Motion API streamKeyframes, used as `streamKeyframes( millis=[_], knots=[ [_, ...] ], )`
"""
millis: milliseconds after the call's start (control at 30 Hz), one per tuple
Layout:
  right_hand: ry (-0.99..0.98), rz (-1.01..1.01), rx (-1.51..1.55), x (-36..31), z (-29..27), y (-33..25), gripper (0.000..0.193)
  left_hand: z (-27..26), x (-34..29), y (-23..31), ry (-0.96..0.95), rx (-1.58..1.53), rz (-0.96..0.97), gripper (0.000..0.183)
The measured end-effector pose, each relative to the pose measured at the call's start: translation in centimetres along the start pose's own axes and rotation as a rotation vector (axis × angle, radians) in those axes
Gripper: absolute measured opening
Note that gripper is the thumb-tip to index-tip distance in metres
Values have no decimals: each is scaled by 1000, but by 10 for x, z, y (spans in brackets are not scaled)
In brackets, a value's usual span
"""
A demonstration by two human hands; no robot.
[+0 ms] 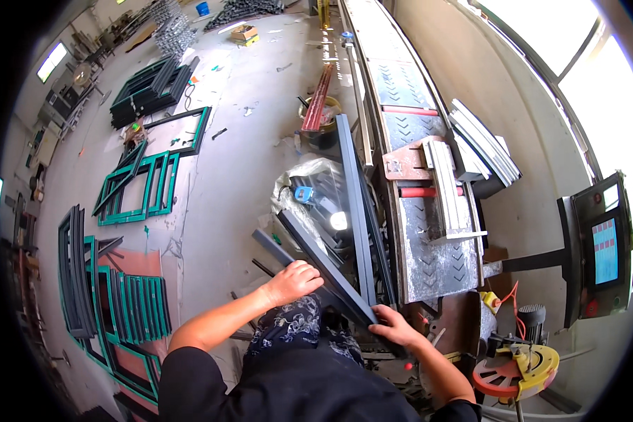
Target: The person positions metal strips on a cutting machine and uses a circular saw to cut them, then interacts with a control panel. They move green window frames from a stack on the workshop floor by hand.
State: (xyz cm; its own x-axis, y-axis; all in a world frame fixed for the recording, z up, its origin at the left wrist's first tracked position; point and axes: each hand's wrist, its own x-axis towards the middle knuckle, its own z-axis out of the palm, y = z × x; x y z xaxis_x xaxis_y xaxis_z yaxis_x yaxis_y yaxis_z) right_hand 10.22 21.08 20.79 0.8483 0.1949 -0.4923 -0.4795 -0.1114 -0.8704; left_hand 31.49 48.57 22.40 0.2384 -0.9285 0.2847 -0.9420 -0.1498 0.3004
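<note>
My left hand (293,283) is closed round a dark grey metal profile (269,246), whose far end sticks out beyond my fingers; its near part is hidden behind the hand. Gripped by my right hand (395,328) is the near end of a second, longer dark grey profile (323,264), which slants away to the far left. Both pieces are in front of my legs. Just beyond, a long blue-grey bar (354,204) leans beside the conveyor. A clear plastic bag (309,169) with a blue item (303,194) lies behind the profiles.
On the right runs a roller conveyor (439,264) carrying a clamp plate and pale bars (446,190). A screen on an arm (603,250) and a yellow-red machine (517,369) stand at far right. A bucket (321,133) stands ahead; green-edged frames (137,309) lie at left.
</note>
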Motion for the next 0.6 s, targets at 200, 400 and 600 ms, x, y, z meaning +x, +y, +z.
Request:
streamKeyframes(
  millis=[200, 400, 600],
  knots=[
    [-21, -196, -151, 36, 58, -37, 96, -29, -39, -8, 67, 86, -5, 24],
    [-64, -108, -128, 87, 93, -57, 95, -59, -84, -35, 201, 213, -326, 33],
    [-8, -236, -232, 156, 115, -125, 89, -38, -110, -74, 958, -1335, -1158, 74]
  ],
)
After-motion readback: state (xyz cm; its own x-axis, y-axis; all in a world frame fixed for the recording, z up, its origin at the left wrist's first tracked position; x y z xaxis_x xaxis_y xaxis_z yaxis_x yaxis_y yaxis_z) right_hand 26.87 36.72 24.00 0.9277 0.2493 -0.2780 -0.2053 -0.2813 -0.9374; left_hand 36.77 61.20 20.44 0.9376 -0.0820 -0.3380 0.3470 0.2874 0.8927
